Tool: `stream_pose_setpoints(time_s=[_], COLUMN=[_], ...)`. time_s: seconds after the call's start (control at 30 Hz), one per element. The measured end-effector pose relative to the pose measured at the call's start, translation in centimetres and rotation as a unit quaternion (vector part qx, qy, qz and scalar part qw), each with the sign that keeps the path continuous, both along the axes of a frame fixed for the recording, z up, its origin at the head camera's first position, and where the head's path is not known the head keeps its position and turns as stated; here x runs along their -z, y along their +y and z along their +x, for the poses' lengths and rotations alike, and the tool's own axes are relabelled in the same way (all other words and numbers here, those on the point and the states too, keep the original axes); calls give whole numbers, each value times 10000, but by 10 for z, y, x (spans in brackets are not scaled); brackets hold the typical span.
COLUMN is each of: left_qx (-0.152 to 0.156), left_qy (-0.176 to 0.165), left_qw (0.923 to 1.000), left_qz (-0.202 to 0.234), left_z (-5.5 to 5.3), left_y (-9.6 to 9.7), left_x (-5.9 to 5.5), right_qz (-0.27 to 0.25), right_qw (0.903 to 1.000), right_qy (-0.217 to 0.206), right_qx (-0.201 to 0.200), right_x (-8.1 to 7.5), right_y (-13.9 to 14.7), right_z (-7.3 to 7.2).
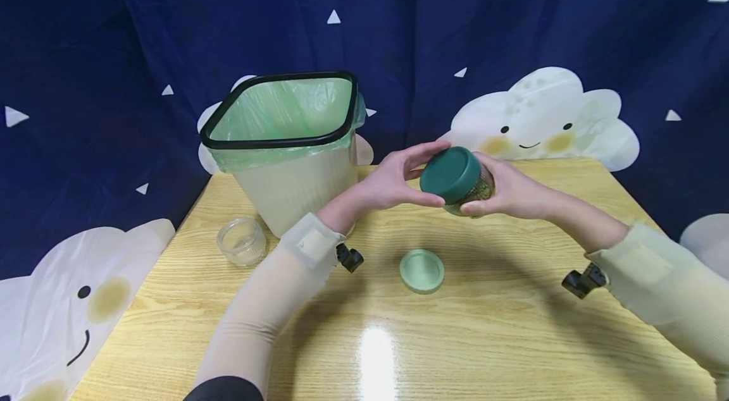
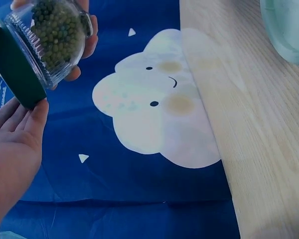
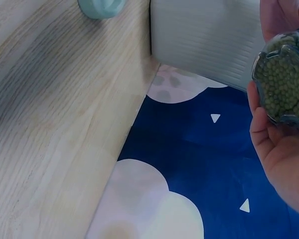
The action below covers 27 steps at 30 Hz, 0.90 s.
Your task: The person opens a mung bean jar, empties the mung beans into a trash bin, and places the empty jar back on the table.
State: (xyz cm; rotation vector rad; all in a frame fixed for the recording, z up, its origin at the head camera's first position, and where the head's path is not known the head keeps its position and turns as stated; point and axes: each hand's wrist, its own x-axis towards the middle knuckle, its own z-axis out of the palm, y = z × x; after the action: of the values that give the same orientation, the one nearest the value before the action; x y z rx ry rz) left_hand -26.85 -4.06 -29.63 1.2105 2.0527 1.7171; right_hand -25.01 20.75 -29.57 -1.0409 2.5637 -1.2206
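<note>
Above the table, both hands hold a clear jar [image 2: 57, 37] partly filled with small green beans. Its dark green lid [image 1: 450, 173] tilts toward the left hand [image 1: 393, 179], whose fingers and thumb grip the lid's edge. The right hand [image 1: 504, 189] wraps round the jar's glass body near its base. In the right wrist view the beans [image 3: 286, 82] show through the jar's bottom. Below the hands, a pale green lid [image 1: 421, 271] lies on the table.
A bin [image 1: 293, 183] with a black rim and a green liner bag stands at the back left. Beside it on the table is a small clear glass jar [image 1: 242, 241] without a lid. A dark blue curtain [image 1: 398, 21] with cloud prints hangs behind the wooden table [image 1: 484, 325].
</note>
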Motion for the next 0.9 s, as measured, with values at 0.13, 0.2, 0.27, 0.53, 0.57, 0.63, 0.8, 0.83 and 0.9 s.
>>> stream_pose_setpoints(time_s=[0.13, 0.2, 0.27, 0.53, 0.57, 0.63, 0.8, 0.83, 0.9], left_qx=[-172, -253, -326, -522, -506, -411, 48, 168, 363], left_qy=[60, 81, 85, 14, 9, -7, -6, 15, 82], left_qw=[9998, 9996, 9994, 9985, 9986, 9991, 9999, 9997, 9990], left_qz=[-49, -66, -77, -143, -127, -57, 144, 182, 232], left_z=[2, 3, 5, 9, 9, 8, 4, 3, 2], left_y=[1, 1, 2, 4, 4, 4, 2, 1, 1], left_x=[-1, -1, -1, -2, -2, -2, 0, 0, 1], right_qz=[-11, -11, -6, -7, -10, -10, 19, 18, 8], right_qw=[10000, 10000, 10000, 9999, 9999, 9999, 9999, 9999, 9998], right_qy=[29, 45, 65, 92, 92, 89, 117, 140, 176], right_qx=[9, 32, 57, 77, 83, 83, 48, 23, -35], right_x=[0, -1, -1, 0, 0, -1, -2, -2, -2], right_y=[0, 0, 0, 1, 1, 1, 0, 0, -1], right_z=[0, 0, 1, 1, 1, 1, 1, 0, 1])
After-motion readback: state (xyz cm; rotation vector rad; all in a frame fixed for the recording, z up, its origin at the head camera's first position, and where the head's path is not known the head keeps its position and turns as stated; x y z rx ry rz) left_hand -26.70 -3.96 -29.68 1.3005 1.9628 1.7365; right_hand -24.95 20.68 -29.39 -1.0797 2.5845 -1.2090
